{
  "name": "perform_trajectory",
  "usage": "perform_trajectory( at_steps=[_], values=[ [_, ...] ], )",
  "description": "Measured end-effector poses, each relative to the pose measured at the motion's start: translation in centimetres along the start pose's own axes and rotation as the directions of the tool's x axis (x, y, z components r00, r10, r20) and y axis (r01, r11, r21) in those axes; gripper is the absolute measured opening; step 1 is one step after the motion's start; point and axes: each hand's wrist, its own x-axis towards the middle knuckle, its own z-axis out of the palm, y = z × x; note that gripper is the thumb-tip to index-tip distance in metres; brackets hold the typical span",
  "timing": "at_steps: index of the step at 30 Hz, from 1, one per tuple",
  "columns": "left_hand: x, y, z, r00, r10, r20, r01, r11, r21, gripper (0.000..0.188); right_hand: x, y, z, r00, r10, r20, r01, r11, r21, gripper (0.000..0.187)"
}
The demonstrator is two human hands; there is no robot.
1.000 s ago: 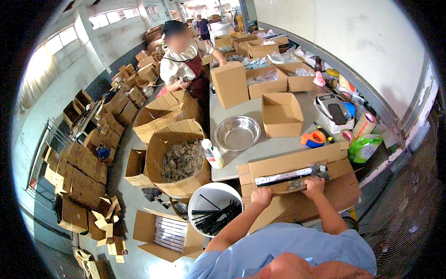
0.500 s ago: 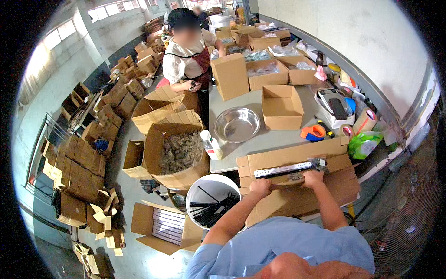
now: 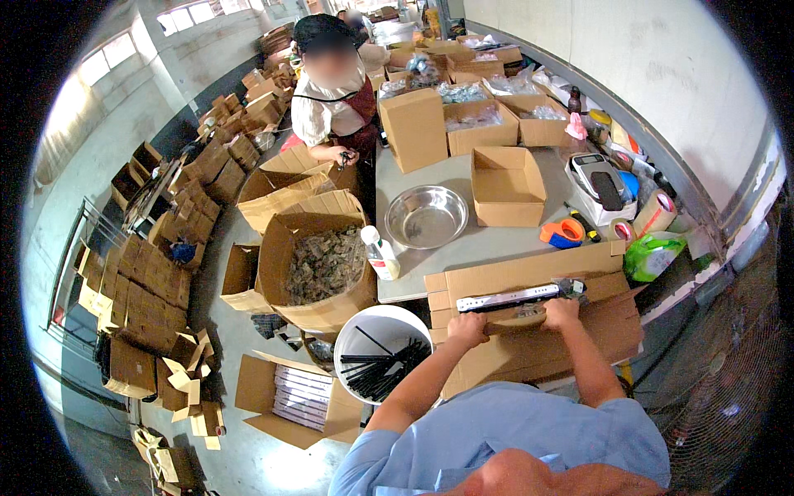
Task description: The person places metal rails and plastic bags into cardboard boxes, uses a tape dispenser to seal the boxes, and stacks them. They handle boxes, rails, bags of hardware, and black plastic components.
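In front of me lies a long cardboard box (image 3: 496, 364) with its flaps folded out, at the near end of the table. A silvery metal rail with holes (image 3: 509, 298), which looks like a drawer slide, rests in its opening, with a small clear plastic bag (image 3: 529, 311) beside it. My left hand (image 3: 469, 329) is closed on the near cardboard edge, by the rail's left end. Near the rail's right end, my right hand (image 3: 562, 314) grips the same edge. The fingertips of both hands are partly hidden behind the cardboard.
On the grey table (image 3: 422, 277) stand a steel bowl (image 3: 426, 217), an open carton (image 3: 508, 188), an orange-and-blue tape dispenser (image 3: 562, 234) and a white bottle (image 3: 380, 254). A white bucket of black strips (image 3: 383, 355) is at my left. Across the table's left side stands a person (image 3: 331, 116).
The view has shifted slightly. Both hands keep their grip on the cardboard edge. At the far end, a bag of parts now shows above the cartons, and the other person's arm has drawn back.
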Motion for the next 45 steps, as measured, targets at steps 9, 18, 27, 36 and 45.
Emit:
perform_trajectory(
  at_steps=[9, 18, 27, 36, 45],
  values=[
    [0.4, -0.1, 0.6, 1.0, 0.012, -0.01, -0.011, 1.0, 0.005, 0.044, -0.9, -0.1, -0.5, 1.0, -0.003, -0.003, 0.003, 1.0, -0.015, 0.04],
    [-0.3, 0.0, 0.4, 0.999, -0.022, -0.049, 0.022, 1.0, 0.002, 0.043, -0.4, 0.4, -0.5, 0.994, -0.105, 0.017, 0.103, 0.992, 0.069, 0.049],
    [-0.4, -0.2, 1.5, 0.982, 0.051, -0.182, -0.056, 0.998, -0.025, 0.034, 6.2, -7.2, -9.0, 0.877, -0.309, -0.367, 0.476, 0.66, 0.582, 0.037],
    [-0.4, -1.0, 4.0, 0.913, 0.146, -0.382, -0.126, 0.989, 0.079, 0.011, 16.1, -22.5, -15.0, 0.773, -0.461, -0.436, 0.621, 0.691, 0.371, 0.059],
    [1.2, -1.8, 4.5, 0.886, 0.168, -0.433, -0.168, 0.985, 0.038, 0.011, 22.2, -28.4, -17.2, 0.841, -0.52, 0.149, 0.485, 0.847, 0.219, 0.095]
  ],
)
